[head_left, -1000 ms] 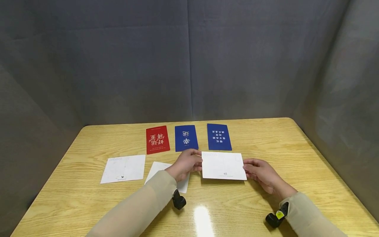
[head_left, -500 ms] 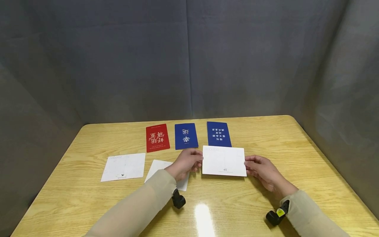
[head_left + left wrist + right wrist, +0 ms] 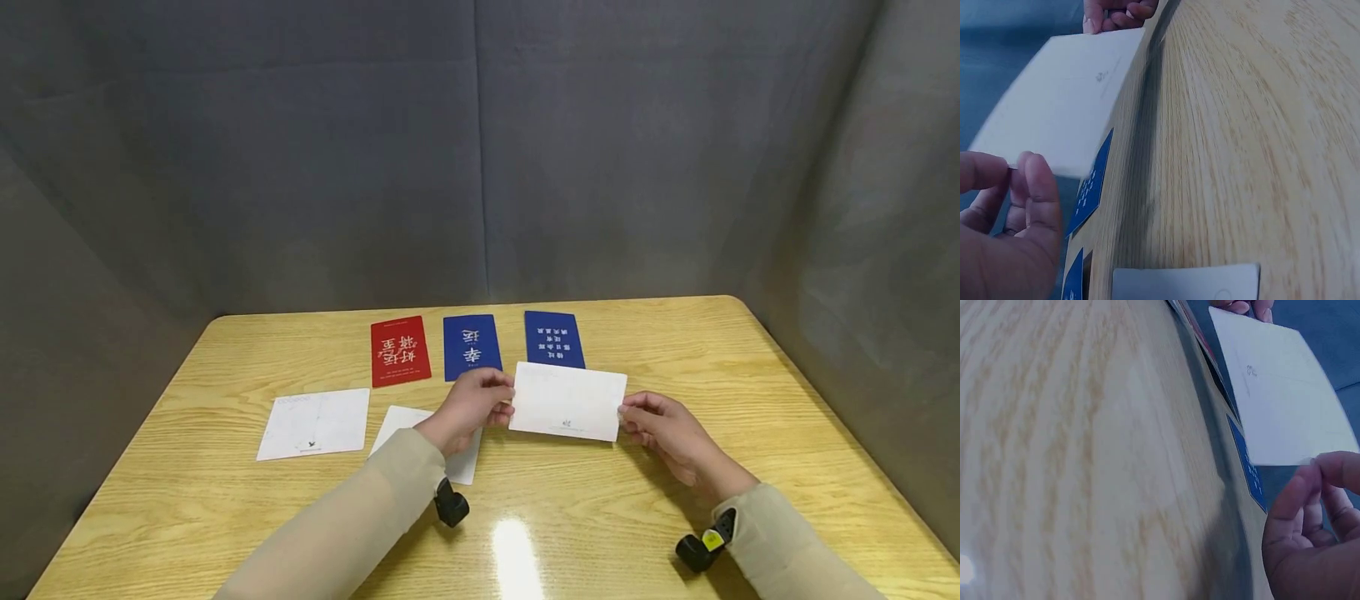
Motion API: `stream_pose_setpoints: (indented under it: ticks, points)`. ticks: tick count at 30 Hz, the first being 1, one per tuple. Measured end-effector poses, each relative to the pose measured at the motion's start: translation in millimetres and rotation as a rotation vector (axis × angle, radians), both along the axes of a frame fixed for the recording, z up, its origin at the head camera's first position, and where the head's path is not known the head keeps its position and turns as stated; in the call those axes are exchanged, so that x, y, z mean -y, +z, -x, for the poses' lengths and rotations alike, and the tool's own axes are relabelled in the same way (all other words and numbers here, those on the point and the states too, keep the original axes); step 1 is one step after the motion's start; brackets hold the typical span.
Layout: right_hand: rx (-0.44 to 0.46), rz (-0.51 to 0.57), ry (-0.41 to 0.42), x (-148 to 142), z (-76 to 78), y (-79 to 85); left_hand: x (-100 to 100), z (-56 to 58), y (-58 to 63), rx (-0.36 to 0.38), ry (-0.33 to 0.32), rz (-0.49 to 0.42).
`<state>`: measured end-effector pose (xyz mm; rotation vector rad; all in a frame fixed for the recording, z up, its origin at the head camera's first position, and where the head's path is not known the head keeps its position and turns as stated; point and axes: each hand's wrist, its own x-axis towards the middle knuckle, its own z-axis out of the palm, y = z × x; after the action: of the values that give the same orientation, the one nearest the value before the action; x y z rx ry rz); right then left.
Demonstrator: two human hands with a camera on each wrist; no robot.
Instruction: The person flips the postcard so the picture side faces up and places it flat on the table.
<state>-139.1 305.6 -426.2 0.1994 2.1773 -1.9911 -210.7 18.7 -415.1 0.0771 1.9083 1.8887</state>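
Note:
A white postcard (image 3: 567,402) with faint printing and a small dark mark is held up off the table between both hands. My left hand (image 3: 472,408) pinches its left edge between thumb and fingers; in the left wrist view that pinch shows at the card's near corner (image 3: 1054,112). On the opposite edge my right hand (image 3: 667,437) pinches the card, clearly seen in the right wrist view (image 3: 1291,394). Behind the raised card, a blue card (image 3: 553,337) with white characters is partly covered. Beneath the left hand and sleeve lies another white postcard (image 3: 465,462), partly hidden.
At the back of the wooden table (image 3: 675,350) lie a red card (image 3: 401,352) and a second blue card (image 3: 471,346), both with white characters. A further white postcard (image 3: 315,425) lies flat at the left. Grey curtains (image 3: 337,167) surround the table's back and sides.
Both hands have raised the white postcard and tilted it more upright, so it now overlaps the lower edge of the right blue card. The cards on the table have stayed put.

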Motion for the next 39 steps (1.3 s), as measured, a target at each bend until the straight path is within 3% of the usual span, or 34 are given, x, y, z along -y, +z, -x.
stream_pose_setpoints:
  ticks: [7, 11, 23, 34, 39]
  points:
    - [-0.02, 0.162, 0.044, -3.7, -1.7, 0.8, 2.8, 0.0, -1.3, -0.014, 0.008, -0.055]
    - [-0.013, 0.186, 0.062, -4.7, -0.3, -2.0, 4.8, 0.8, -4.6, -0.024, 0.011, -0.081]
    - [0.031, 0.024, 0.041, -0.8, 2.2, -10.4, 1.9, 2.3, -15.8, -0.053, 0.058, 0.018]
    - [-0.019, -0.222, -0.018, 2.5, 5.5, -15.3, 0.5, -5.9, -14.5, -0.033, -0.077, 0.126]
    - [0.001, -0.287, 0.02, 2.5, 7.6, -13.3, -2.0, -7.2, -10.4, -0.008, -0.081, 0.162]
